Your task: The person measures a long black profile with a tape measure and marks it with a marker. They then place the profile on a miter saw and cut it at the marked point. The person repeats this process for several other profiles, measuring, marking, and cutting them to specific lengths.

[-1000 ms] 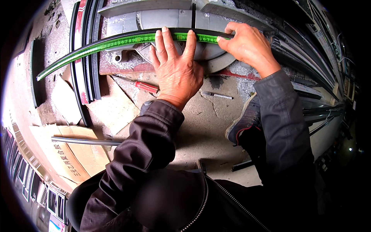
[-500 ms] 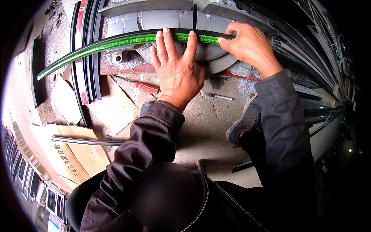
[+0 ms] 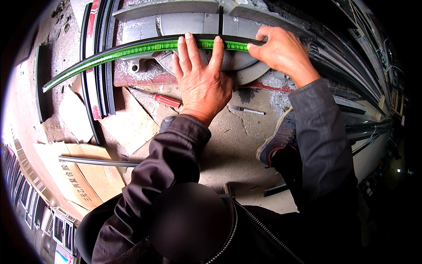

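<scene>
Left hand [image 3: 203,86]: spread, fingers apart, resting upon green tape measure [image 3: 138,50] and black strip [image 3: 162,38].
Right hand [image 3: 285,53]: clamped with thumb and fingers on both, at right side.
Place of green tape measure: along near edge of black strip, across grey metal machine [image 3: 184,22].
Red screwdriver [image 3: 167,100]: left of left hand.

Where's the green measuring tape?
In the head view, the green tape runs along the black strip from far left, under the left hand, to the right hand.
</scene>
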The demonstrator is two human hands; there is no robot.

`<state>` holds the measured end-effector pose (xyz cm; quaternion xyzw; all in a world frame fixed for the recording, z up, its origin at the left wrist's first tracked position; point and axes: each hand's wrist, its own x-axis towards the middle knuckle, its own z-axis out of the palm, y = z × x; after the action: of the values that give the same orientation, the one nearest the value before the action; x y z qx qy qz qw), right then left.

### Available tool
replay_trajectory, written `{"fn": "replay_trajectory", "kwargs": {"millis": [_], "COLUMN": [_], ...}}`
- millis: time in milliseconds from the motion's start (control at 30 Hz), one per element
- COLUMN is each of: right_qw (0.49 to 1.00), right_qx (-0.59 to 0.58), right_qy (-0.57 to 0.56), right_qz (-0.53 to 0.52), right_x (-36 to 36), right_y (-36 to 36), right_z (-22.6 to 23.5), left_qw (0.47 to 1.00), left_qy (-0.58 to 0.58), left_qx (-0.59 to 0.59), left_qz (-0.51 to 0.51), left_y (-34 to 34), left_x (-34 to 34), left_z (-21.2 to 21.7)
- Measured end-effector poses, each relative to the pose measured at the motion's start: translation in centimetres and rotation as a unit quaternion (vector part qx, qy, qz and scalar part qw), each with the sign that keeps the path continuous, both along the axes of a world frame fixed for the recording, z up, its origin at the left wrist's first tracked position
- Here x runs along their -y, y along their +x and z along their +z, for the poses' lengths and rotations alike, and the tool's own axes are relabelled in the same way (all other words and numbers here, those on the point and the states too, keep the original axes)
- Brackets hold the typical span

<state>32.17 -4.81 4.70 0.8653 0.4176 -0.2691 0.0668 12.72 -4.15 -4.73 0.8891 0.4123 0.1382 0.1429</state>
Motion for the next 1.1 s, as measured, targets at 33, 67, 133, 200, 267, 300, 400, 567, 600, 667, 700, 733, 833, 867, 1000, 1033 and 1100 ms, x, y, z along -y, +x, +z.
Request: {"fn": "replay_trajectory", "kwargs": {"millis": [33,67,133,200,267,300,400,567,600,667,700,733,833,867,1000,1033,1100], "right_qw": [1.000,1.000,0.999,0.999,0.999,0.998,0.998,0.991,0.986,0.987,0.988,0.986,0.978,0.975,0.966,0.963,0.954], "right_qx": [0.004,0.008,0.013,0.012,0.021,0.025,0.019,0.046,0.066,0.058,0.056,0.060,0.071,0.074,0.082,0.082,0.080], "right_qy": [0.012,0.025,0.034,0.028,0.039,0.045,0.060,0.123,0.153,0.146,0.142,0.154,0.192,0.207,0.240,0.255,0.287], "right_qz": [0.005,0.010,0.014,0.015,0.028,0.034,0.019,0.016,0.029,0.022,0.018,0.020,0.030,0.036,0.042,0.040,0.038], "right_x": [0.1,0.4,0.5,0.5,0.8,0.9,1.5,3.1,3.5,3.7,3.9,4.0,4.9,5.3,6.3,6.6,7.2], "right_y": [0.1,0.3,0.5,0.4,0.4,0.3,0.0,-0.5,-0.6,-0.9,-1.0,-1.0,-0.9,-0.9,-0.8,-0.8,-0.8], "right_z": [-0.3,-0.8,-1.0,-0.9,-1.0,-1.1,-1.4,-2.4,-2.7,-2.5,-2.4,-2.5,-3.4,-3.8,-4.2,-4.2,-4.4], "left_qw": [1.000,1.000,1.000,1.000,1.000,1.000,1.000,1.000,1.000,0.999,1.000,1.000,1.000,1.000,1.000,1.000,0.999], "left_qy": [-0.001,-0.001,0.000,-0.001,-0.004,-0.004,-0.007,-0.009,-0.011,-0.015,-0.013,-0.012,-0.008,-0.007,-0.006,-0.006,0.001], "left_qx": [0.003,0.005,0.009,0.011,0.011,0.013,0.017,0.016,0.020,0.029,0.025,0.020,0.015,0.015,0.025,0.028,0.033], "left_qz": [0.000,0.000,-0.001,-0.002,-0.002,-0.001,0.000,0.001,0.002,0.003,0.003,0.002,0.003,0.004,-0.001,0.000,-0.002], "left_y": [0.0,0.0,0.1,0.2,0.2,0.2,0.1,0.3,0.3,0.3,0.3,0.3,0.3,0.3,0.4,0.4,0.4], "left_x": [0.0,0.0,0.0,0.0,0.0,0.0,0.0,0.1,0.1,0.1,0.1,0.0,0.1,0.1,0.2,0.2,0.2], "left_z": [0.0,0.1,0.0,0.0,0.1,0.1,0.1,0.0,0.1,0.2,0.2,0.1,-0.1,-0.1,0.0,0.0,-0.2]}}
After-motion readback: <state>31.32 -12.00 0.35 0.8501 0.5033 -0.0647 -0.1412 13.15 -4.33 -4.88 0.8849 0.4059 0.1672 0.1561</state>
